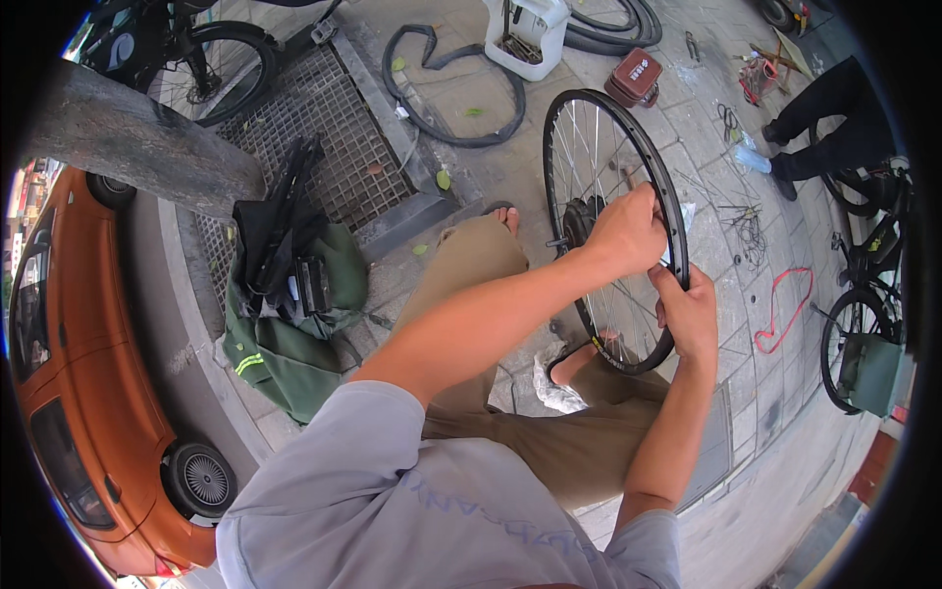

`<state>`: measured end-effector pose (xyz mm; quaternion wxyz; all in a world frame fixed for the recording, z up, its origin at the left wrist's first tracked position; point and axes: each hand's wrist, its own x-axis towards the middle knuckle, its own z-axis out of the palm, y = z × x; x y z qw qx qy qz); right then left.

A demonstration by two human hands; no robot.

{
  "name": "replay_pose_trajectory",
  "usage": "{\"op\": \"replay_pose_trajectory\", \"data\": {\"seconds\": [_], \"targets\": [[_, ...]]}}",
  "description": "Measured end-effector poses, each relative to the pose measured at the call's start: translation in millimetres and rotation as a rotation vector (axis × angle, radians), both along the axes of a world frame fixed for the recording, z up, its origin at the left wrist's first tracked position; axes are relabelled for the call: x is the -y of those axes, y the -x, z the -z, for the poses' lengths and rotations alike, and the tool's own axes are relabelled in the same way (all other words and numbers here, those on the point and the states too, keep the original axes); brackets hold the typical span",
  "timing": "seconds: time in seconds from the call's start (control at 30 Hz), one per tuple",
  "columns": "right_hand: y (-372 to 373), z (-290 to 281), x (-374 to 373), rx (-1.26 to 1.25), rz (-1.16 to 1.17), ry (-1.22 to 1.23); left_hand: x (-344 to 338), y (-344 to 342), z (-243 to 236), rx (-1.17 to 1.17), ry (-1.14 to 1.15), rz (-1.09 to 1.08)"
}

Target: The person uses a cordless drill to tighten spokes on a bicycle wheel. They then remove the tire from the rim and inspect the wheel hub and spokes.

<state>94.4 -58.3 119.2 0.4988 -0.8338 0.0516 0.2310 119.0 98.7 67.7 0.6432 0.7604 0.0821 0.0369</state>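
Note:
A bicycle wheel (659, 162) with a black rim, thin spokes and a dark hub stands upright in front of me, without a tire on the rim. My left hand (633, 232) is closed in a fist among the spokes by the rim's right side; what its fingers hold is hidden. Just below it, my right hand (691, 310) pinches the rim between thumb and fingers. The wheel's lower part is close to my bent leg (613, 393) and foot. A white crumpled cloth or bag (557, 381) lies beside that foot.
Around lie a black tire or tube (397, 77), a cut white jug (530, 49) holding tools, a red-brown case (634, 79), wires (748, 231) and a red strap (772, 312). A green bag (339, 270) sits left near a tree trunk (147, 137). A person's legs (824, 108) and bicycles are right.

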Motion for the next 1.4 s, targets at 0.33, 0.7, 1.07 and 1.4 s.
{"op": "replay_pose_trajectory", "data": {"seconds": [0.33,0.7,1.07,1.4], "targets": [[-5.1,16.0,3.1,0.134,-0.081,-0.052,-16.6,-10.3,-5.7,-0.071,-0.063,0.164],[-2.3,9.5,7.4,0.081,-0.099,-0.057,-37.8,-11.1,-25.1,-0.233,0.719,0.18],[3.6,8.3,-1.1,0.136,-0.121,-0.085,-33.4,-14.5,-29.6,-0.213,0.45,0.036],[4.3,10.4,-2.4,0.162,-0.149,-0.045,-39.5,-12.1,-29.5,-0.234,0.481,0.059]]}}
